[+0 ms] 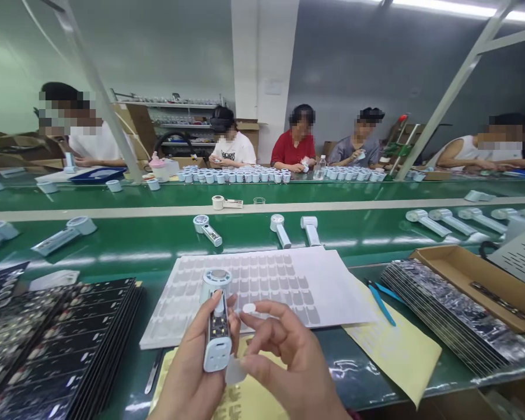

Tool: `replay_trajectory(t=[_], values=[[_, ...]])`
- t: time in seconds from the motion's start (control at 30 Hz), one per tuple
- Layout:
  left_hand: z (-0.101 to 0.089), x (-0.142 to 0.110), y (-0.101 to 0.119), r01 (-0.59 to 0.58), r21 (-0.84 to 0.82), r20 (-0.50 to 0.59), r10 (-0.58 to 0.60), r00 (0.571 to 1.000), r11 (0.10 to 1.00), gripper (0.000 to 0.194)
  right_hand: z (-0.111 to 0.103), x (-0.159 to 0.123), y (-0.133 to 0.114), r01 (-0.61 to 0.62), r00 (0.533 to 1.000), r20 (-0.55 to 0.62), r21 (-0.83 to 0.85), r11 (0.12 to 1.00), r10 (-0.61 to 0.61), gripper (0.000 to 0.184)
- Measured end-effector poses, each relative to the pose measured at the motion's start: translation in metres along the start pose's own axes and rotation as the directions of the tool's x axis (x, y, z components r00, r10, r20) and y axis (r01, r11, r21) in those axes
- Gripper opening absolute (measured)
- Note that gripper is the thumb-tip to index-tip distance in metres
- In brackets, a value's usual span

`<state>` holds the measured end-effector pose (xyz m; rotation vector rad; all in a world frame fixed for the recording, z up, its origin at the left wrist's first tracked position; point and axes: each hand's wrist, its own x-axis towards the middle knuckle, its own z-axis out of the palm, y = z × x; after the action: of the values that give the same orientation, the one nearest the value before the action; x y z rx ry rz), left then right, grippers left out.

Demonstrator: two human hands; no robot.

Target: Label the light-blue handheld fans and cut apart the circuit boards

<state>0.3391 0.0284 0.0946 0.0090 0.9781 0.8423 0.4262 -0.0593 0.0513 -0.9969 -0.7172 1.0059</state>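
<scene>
A small white handheld device (217,326) with a round head stands upright near the middle of the view, low in the frame, above the near edge of the green surface (166,242). The left hand (192,373) wraps its handle, the grip pressed around it with the thumb lying along its open front, where small parts show inside. Just right of it, the right hand (289,361) pinches a small white sticker (249,308) between thumb and forefinger, close to the device but not touching it. Below both hands lies a yellow backing sheet (402,350), and just beyond them a white sheet of stickers (262,286) with many grey slots already bare. Two blue tweezers (381,300) rest at that sheet's right edge. Stacked black trays (56,344) sit at the near left; a fanned row of shiny flat packs (455,315) and a brown cardboard box (476,274) are on the right. Farther off, more white devices (280,229) lie scattered along the surface, and several people (295,146) sit working at the far side.
</scene>
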Motion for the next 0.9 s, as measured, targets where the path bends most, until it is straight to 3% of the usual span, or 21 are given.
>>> replay_trajectory(t=[0.2, 0.63, 0.77, 0.9], values=[[-0.012, -0.006, 0.005, 0.034, -0.087, 0.015, -0.032, 0.999, 0.996, 0.016, 0.030, -0.005, 0.009, -0.035, 0.997, -0.067, -0.017, 0.999, 0.034, 0.054], [-0.026, -0.002, 0.010, -0.009, -0.127, 0.041, 0.015, 0.999, 0.992, 0.009, 0.043, -0.005, 0.003, -0.068, 0.997, -0.055, -0.117, 0.991, 0.062, 0.055], [-0.027, -0.003, 0.007, 0.006, -0.155, 0.045, 0.001, 0.999, 0.988, 0.010, 0.046, -0.009, 0.006, -0.024, 0.998, -0.056, -0.190, 0.981, 0.013, 0.053], [-0.025, -0.009, 0.006, 0.046, -0.172, 0.048, -0.038, 0.998, 0.984, 0.014, 0.049, -0.014, 0.011, 0.139, 0.977, -0.085, -0.447, 0.884, -0.197, 0.062]])
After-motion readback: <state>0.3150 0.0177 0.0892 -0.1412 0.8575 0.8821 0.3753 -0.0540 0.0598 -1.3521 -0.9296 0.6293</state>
